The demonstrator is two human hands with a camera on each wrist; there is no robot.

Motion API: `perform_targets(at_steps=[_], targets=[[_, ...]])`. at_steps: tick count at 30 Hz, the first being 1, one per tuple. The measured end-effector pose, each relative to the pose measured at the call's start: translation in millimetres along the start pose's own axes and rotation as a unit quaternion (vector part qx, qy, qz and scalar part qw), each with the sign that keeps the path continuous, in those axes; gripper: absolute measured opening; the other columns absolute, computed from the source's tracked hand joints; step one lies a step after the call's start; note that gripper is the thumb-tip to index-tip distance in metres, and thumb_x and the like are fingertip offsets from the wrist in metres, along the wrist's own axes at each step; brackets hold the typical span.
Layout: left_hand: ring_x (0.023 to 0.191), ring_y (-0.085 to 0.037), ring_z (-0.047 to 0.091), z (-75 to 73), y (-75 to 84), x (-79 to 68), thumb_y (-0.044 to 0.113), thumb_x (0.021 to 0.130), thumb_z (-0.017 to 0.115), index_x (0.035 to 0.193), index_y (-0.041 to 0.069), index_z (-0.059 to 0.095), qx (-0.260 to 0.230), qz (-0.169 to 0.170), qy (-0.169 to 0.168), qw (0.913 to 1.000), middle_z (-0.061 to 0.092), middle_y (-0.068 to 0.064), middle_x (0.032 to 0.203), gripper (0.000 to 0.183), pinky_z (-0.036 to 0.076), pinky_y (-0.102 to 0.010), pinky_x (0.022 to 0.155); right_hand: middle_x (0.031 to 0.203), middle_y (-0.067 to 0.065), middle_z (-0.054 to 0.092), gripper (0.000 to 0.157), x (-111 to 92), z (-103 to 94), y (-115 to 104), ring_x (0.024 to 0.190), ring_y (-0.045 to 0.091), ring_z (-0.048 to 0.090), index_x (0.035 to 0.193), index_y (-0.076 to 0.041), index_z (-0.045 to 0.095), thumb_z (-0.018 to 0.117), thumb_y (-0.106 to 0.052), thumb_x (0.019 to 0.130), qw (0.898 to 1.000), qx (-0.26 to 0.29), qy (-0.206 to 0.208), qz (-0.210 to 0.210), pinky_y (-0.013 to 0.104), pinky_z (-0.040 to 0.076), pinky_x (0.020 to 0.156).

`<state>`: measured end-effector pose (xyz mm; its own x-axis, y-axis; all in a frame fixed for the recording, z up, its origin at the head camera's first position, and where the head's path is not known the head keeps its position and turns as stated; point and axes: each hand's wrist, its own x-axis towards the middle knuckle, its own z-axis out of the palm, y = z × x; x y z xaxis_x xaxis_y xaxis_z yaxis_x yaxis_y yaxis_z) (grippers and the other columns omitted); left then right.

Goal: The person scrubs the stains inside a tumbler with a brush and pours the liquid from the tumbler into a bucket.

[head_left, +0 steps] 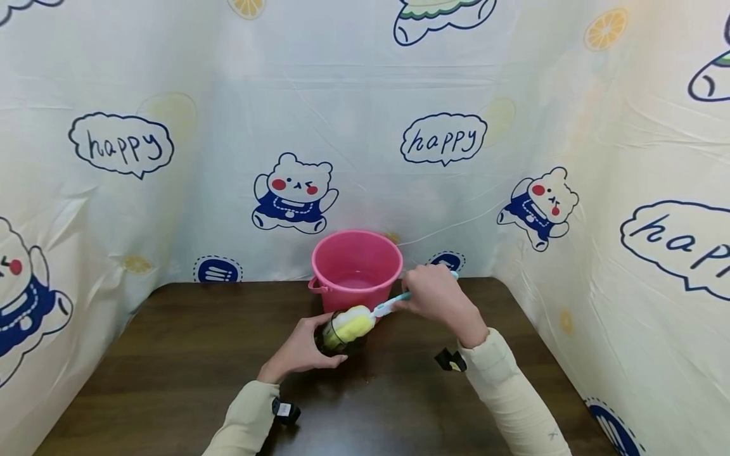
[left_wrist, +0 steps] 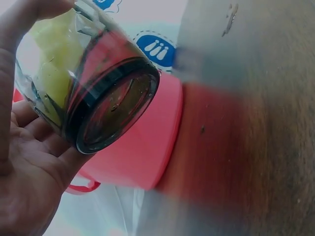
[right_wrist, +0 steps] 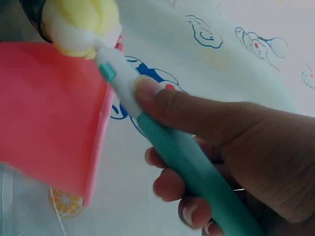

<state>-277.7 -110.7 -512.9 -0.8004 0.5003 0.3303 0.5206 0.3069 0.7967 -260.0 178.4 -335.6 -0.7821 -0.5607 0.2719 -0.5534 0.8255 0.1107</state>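
Note:
My left hand (head_left: 303, 347) grips a dark-tinted drinking glass (left_wrist: 110, 105), tilted with its mouth toward my right hand and its thick base showing in the left wrist view. Part of a yellow and white sponge head (head_left: 352, 324) sits inside the glass; the rest sticks out of the mouth. It belongs to a bottle brush whose white and teal handle (right_wrist: 172, 152) is held by my right hand (head_left: 436, 296), thumb along the top and fingers curled beneath. Both hands are above the table, just in front of a pink bucket (head_left: 356, 297).
The pink bucket stands at the back of the dark wooden table (head_left: 188, 361), its handle lug at the left. A pale curtain (head_left: 365, 95) printed with bears and words hangs behind and along both sides. Water drops (left_wrist: 229, 19) lie on the tabletop in the left wrist view.

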Motion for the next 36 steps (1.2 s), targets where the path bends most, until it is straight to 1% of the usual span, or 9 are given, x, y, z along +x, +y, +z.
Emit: perform_targets(at_steps=[6,10,13,16,19,25,29,33,36], targets=[[0.106,-0.011,0.062,-0.4,-0.7,2.0,0.038,0.071,0.093,0.134,0.027,0.062,0.002,0.008,0.012,0.9999,0.066,0.014,0.123,0.071,0.056,-0.031,0.088,0.047,-0.011,0.029,0.051,-6,-10.7,-3,0.053,0.009,0.033,0.05,-0.024,0.052,0.088,-0.05,0.075,0.999,0.015,-0.034,0.007,0.024,0.026,0.047],[0.106,-0.011,0.062,2.6,1.9,2.7,0.038,0.071,0.093,0.135,0.027,0.061,0.001,0.003,0.008,1.0,0.066,0.013,0.122,0.072,0.056,-0.032,0.088,0.048,-0.01,0.026,0.056,-7,-14.2,-3,0.051,0.009,0.03,0.049,-0.023,0.046,0.087,-0.051,0.076,1.0,0.009,-0.011,-0.011,0.024,0.023,0.047],[0.107,-0.011,0.062,4.7,3.2,2.4,0.037,0.072,0.092,0.137,0.026,0.06,-0.001,-0.004,0.006,1.0,0.066,0.012,0.122,0.074,0.056,-0.031,0.09,0.048,-0.009,0.027,0.06,-6,-13.3,-2,0.048,0.009,0.029,0.048,-0.022,0.043,0.086,-0.053,0.076,1.0,-0.002,0.01,-0.005,0.024,0.021,0.046],[0.106,-0.011,0.062,6.2,2.6,0.8,0.036,0.072,0.092,0.138,0.022,0.06,-0.003,-0.006,0.008,0.9999,0.066,0.01,0.122,0.074,0.056,-0.03,0.09,0.046,-0.009,0.032,0.056,-5,-10.7,0,0.046,0.009,0.032,0.048,-0.022,0.048,0.086,-0.053,0.076,1.0,-0.003,0.006,0.014,0.024,0.022,0.045],[0.103,-0.011,0.064,6.3,1.4,-1.2,0.035,0.072,0.093,0.135,0.022,0.062,-0.009,-0.006,0.015,0.9998,0.067,0.008,0.121,0.071,0.057,-0.029,0.088,0.045,-0.009,0.036,0.052,-7,-8.5,0,0.046,0.009,0.035,0.049,-0.023,0.053,0.086,-0.052,0.075,1.0,0.0,-0.014,0.022,0.024,0.024,0.045],[0.099,-0.013,0.065,6.6,1.2,-4.2,0.033,0.071,0.094,0.129,0.025,0.064,-0.019,-0.016,0.008,0.9997,0.067,0.007,0.118,0.065,0.057,-0.028,0.085,0.046,-0.013,0.037,0.048,-10,-10.7,-6,0.05,0.008,0.036,0.051,-0.025,0.054,0.088,-0.049,0.075,0.999,0.012,-0.032,-0.008,0.024,0.026,0.046],[0.1,-0.013,0.064,7.5,2.3,-6.6,0.034,0.071,0.093,0.132,0.022,0.063,-0.016,-0.028,0.009,0.9995,0.067,0.007,0.118,0.069,0.057,-0.029,0.084,0.047,-0.012,0.03,0.054,-7,-11.0,-7,0.049,0.009,0.031,0.049,-0.024,0.048,0.087,-0.051,0.076,1.0,0.007,-0.013,-0.024,0.025,0.021,0.046],[0.103,-0.014,0.063,6.4,2.1,-7.7,0.035,0.072,0.092,0.136,0.02,0.061,-0.007,-0.029,0.017,0.9994,0.066,0.006,0.121,0.073,0.058,-0.029,0.085,0.046,-0.01,0.031,0.055,-6,-8.2,-6,0.047,0.01,0.033,0.048,-0.023,0.048,0.086,-0.052,0.076,1.0,0.001,0.009,0.002,0.025,0.021,0.045],[0.105,-0.014,0.063,4.0,2.8,-7.6,0.035,0.072,0.093,0.138,0.02,0.061,0.001,-0.03,0.027,0.9992,0.066,0.006,0.124,0.075,0.057,-0.028,0.087,0.046,-0.01,0.036,0.05,-8,-7.1,-6,0.047,0.01,0.037,0.05,-0.023,0.055,0.086,-0.052,0.076,1.0,0.003,-0.005,0.029,0.025,0.023,0.044]])
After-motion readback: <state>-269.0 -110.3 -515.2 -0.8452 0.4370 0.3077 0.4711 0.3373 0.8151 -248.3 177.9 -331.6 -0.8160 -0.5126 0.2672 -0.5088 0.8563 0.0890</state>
